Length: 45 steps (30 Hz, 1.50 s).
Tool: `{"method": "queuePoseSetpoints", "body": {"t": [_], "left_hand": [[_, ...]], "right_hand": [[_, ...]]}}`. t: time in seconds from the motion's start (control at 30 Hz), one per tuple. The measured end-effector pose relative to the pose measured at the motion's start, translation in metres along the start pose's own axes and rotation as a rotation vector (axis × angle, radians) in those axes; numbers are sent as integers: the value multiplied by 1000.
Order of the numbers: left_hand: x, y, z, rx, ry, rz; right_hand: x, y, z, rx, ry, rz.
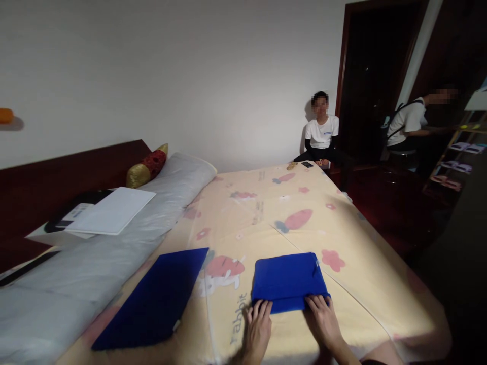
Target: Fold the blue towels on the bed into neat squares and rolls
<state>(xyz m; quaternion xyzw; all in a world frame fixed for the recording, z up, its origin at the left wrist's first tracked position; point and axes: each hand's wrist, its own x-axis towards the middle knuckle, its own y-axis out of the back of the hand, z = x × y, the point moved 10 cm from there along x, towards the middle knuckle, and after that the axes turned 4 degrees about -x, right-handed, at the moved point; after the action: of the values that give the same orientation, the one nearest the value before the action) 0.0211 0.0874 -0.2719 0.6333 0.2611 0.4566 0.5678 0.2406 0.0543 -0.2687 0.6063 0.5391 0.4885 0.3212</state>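
Note:
A folded blue cloth (287, 280) lies on the bed's patterned sheet (266, 213) in front of me. My left hand (257, 327) rests on the sheet with its fingertips at the cloth's near left edge, fingers stretched out. My right hand (323, 317) touches the near right edge of the same cloth, fingers flat and slightly spread. A second blue cloth (154, 299), larger and flat, lies to the left, apart from both hands.
A grey rolled quilt (114, 238) runs along the left side with white paper (112, 210) on it and a red-gold cushion (148, 166) beyond. One person sits at the bed's far end; another stands by shelves at the right. A phone (307, 164) lies near the far edge.

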Motion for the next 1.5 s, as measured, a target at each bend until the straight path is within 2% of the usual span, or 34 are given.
{"method": "queuePoseSetpoints", "body": {"t": [0.13, 0.23, 0.33, 0.47, 0.53, 0.6, 0.7, 0.77, 0.8, 0.87, 1.0, 1.07, 1.13, 1.27, 1.33, 1.4, 1.5], "left_hand": [[3, -1, -2, -21, 35, 22], [9, -3, 1, -58, 116, 22], [21, -9, 23, -115, 109, -10], [30, -19, 54, -221, -36, -126], [26, -16, 47, -237, -79, -153], [18, -8, 25, -207, -83, -141], [4, 4, -10, -119, -57, -65], [-1, 9, -19, -62, -20, 12], [-1, 10, -16, -43, 0, 46], [3, 8, 1, -40, 16, 76], [18, -5, 60, -140, -131, -4], [22, -6, 69, -162, -194, -49], [21, -3, 53, -144, -178, -65], [8, 6, -16, -53, -28, -30], [1, 10, -43, 4, 60, 16], [-4, 17, -56, 54, 140, 91], [-4, 26, -43, 74, 159, 180]], "right_hand": [[11, 8, -1, -41, -108, -22], [16, 8, -9, -60, -137, 2], [20, -4, -31, -10, -69, 13], [22, -22, -49, 25, 69, -32], [19, -19, -34, -2, 56, -22], [15, -12, -1, -47, -38, 4], [7, -1, 42, -114, -165, 33], [5, 3, 50, -149, -210, 50], [5, 3, 46, -157, -219, 56], [9, -2, 22, -133, -175, 45], [20, -21, -53, 4, 93, -86], [24, -24, -60, 28, 112, -129], [26, -20, -39, 11, 31, -135], [20, -8, 29, -66, -123, -94], [15, -5, 48, -103, -151, -58], [9, -1, 54, -143, -187, 1], [3, 3, 37, -180, -175, 99]]}}
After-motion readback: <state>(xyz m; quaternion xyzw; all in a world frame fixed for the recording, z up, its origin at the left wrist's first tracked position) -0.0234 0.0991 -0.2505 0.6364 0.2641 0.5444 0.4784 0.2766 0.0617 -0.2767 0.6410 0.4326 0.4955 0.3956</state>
